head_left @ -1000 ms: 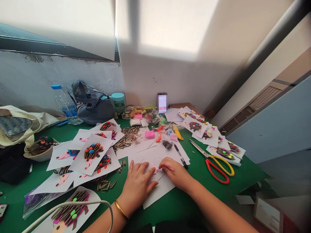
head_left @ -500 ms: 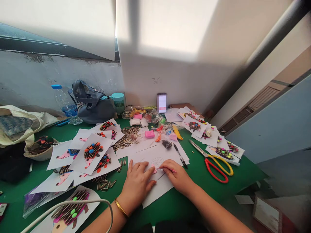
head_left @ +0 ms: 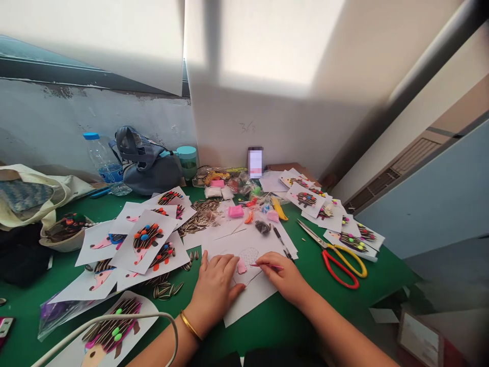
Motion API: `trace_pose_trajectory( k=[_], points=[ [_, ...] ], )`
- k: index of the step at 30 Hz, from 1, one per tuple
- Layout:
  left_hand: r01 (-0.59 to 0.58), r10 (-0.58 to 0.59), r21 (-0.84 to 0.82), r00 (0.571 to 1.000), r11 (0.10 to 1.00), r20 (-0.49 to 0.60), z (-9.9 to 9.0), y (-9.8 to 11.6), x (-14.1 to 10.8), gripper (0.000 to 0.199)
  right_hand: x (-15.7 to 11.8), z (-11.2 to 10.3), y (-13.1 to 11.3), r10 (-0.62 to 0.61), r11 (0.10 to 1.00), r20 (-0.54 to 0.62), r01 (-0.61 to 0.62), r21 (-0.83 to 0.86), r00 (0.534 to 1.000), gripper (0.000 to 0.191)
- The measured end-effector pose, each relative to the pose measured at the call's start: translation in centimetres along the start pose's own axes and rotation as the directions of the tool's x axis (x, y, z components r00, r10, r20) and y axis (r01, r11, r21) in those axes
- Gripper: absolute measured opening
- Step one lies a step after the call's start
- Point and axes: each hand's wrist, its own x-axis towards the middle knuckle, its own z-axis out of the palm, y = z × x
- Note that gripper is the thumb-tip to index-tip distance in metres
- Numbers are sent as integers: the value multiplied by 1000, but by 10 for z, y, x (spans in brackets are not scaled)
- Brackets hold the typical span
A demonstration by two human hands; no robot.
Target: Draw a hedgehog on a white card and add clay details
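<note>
My left hand [head_left: 217, 280] lies flat with fingers spread, pressing on a white sheet of paper [head_left: 244, 308]. Between my fingers and thumb of my right hand [head_left: 280, 275] is a thin pink pointed stick [head_left: 272, 266], perhaps a clay tool. Its tip hovers over or touches the paper; I cannot tell which. A flattened piece of pink clay [head_left: 241, 266] sits on the sheet by my left fingertips. Beside it shows a drawn round outline [head_left: 249, 255] with a scale-like pattern. A thin dark line, drawn or a thin rod, crosses the paper between my hands.
Red-and-yellow scissors [head_left: 336, 257] lie to the right, near a black pen [head_left: 281, 240]. Finished hedgehog pictures [head_left: 147, 239] are piled left, others [head_left: 305, 199] right. Sunflower seeds [head_left: 202, 216], packs of pink clay [head_left: 236, 211] and a phone [head_left: 255, 162] stand behind. A cable [head_left: 114, 318] crosses the lower left.
My right hand has drawn the stick's tip slightly right, away from the pink clay, which now shows more fully. My left hand stays nearly in place.
</note>
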Motion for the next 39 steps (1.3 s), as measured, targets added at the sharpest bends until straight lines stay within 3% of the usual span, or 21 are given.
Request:
trace_pose_trajectory(
  k=[3, 9, 15, 19, 26, 39],
  points=[
    [17, -17, -26, 1000, 1000, -12, 1, -2, 1, 51, 7, 1, 2, 39, 999, -23, -39, -1, 999, 14],
    [30, -30, -34, 999, 999, 16, 1, -3, 1, 51, 27, 6, 7, -135, 991, 104, 135, 11, 985, 14],
    [31, -30, -32, 999, 999, 21, 1, -4, 1, 52, 42, 2, 9, -140, 990, 133, 133, 56, 981, 11],
    [23, -22, -43, 999, 999, 23, 1, -6, 2, 56, 42, 2, 10, -146, 989, 187, 149, -2, 971, 10],
    [32, -30, -50, 999, 998, 37, 0, -9, 4, 60, 41, 6, 11, -180, 978, 172, 195, -79, 969, 10],
    [29, -27, -58, 999, 998, 33, -1, -9, 3, 58, 46, 2, 2, -298, 913, 294, 360, -189, 908, 17]
  ],
)
